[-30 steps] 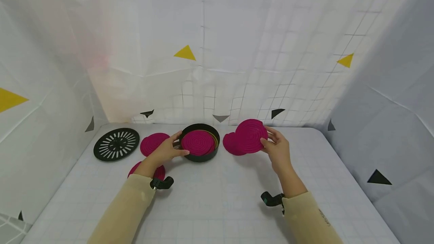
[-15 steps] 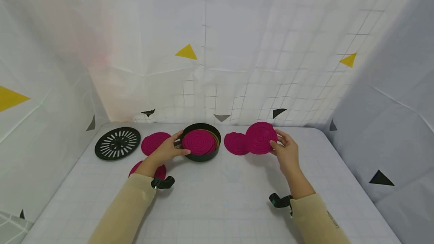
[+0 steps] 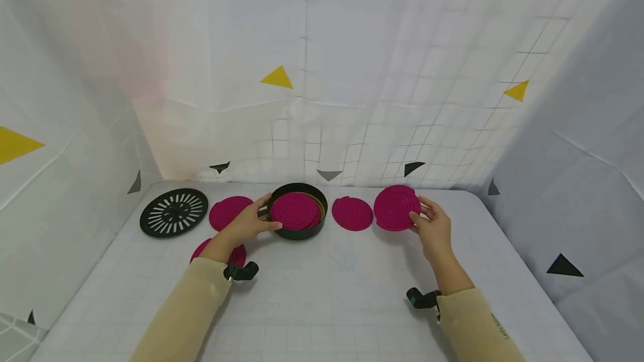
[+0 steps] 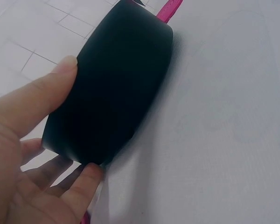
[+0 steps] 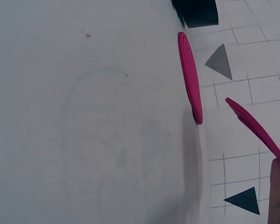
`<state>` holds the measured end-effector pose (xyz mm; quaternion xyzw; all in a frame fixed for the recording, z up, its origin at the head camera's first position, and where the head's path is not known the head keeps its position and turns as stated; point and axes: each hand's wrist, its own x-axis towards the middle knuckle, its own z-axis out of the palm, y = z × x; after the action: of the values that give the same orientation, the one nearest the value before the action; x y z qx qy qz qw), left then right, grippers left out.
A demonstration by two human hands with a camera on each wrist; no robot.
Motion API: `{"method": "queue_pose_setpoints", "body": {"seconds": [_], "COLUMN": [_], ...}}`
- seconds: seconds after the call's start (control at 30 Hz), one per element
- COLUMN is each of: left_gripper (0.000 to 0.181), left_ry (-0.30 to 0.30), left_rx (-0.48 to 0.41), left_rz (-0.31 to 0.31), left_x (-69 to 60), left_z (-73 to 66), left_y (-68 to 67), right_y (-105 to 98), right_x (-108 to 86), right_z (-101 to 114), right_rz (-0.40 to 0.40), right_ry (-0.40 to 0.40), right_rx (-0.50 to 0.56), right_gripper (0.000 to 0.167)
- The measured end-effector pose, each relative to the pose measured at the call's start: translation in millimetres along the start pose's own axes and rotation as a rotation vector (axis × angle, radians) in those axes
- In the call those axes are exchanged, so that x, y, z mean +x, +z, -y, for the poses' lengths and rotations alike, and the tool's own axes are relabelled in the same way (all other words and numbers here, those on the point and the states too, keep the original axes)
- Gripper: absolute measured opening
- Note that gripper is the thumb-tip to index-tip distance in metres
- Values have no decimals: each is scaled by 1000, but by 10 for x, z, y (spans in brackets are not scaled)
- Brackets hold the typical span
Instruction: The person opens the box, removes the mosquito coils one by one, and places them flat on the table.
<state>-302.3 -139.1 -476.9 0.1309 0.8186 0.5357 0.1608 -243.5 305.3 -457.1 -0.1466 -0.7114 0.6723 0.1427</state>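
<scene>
In the head view my left hand (image 3: 249,222) grips the left side of a black round holder (image 3: 300,235). Pink spiral-ridged coasters (image 3: 294,210) lie inside it, with a yellowish edge behind them. The left wrist view shows the thumb at the rim of the holder and fingertips around its lower side. To the right, my right hand (image 3: 434,229) pinches a pink round coaster (image 3: 396,208) by its right edge, tilted and above the table. Left of that, another pink coaster (image 3: 352,213) lies flat, apart from the held one.
Two more pink coasters lie at the left, one (image 3: 227,212) behind the left hand and one (image 3: 238,255) partly covered by the wrist. A black slotted disc (image 3: 173,213) sits at the far left. White sheets enclose the white table (image 3: 322,300) at the back and sides.
My right hand has carried its coaster to the right and slightly down, uncovering the coaster that it partly overlapped in view. The left hand and the holder stay in place.
</scene>
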Motion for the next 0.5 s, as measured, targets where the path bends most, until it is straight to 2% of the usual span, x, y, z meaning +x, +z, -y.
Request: {"method": "queue_pose_setpoints", "body": {"seconds": [0.3,0.5], "left_gripper": [104,105], "left_ry": [3,1], "left_rx": [12,15], "left_rz": [0,-2], "left_x": [-9,-8], "left_z": [-9,3], "left_y": [-6,-1], "right_y": [-97,-133], "right_x": [96,134], "right_z": [-58,-89], "right_rz": [-46,-25], "right_ry": [65,95], "right_rx": [57,36], "right_gripper": [57,58]}}
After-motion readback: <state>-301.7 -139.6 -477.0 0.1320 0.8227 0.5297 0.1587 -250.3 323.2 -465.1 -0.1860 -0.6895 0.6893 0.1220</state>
